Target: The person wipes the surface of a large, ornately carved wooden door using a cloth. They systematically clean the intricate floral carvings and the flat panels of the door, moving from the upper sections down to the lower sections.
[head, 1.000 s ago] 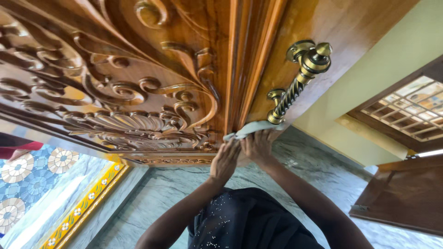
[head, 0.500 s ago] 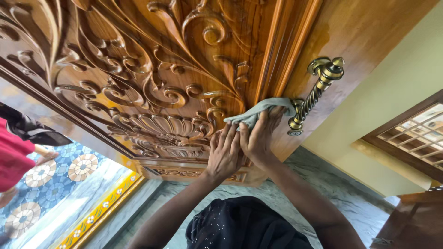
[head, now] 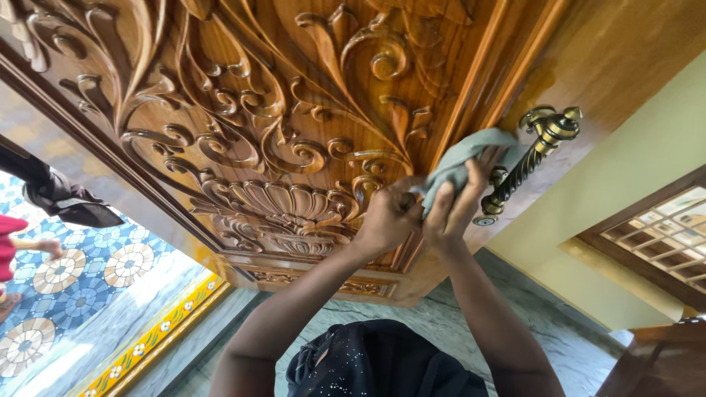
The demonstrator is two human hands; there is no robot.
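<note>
Head camera looks down, close to carved door [head: 279,125]

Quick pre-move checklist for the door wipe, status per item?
1. Cloth in grip of right hand: ok, fingers pinch it against the door.
2. Left hand placed: ok, curled beside the right hand at the cloth's lower end, over the carved panel.
3. Cloth contact with wood: ok, it lies on the flat strip next to the carving.
4. Handle clearance: not ok, cloth edge overlaps the twisted brass handle.
5. Wood under the cloth clean: cannot tell, covered.
6. Bystander: ok, a person's red sleeve is far left, away from the hands.
</note>
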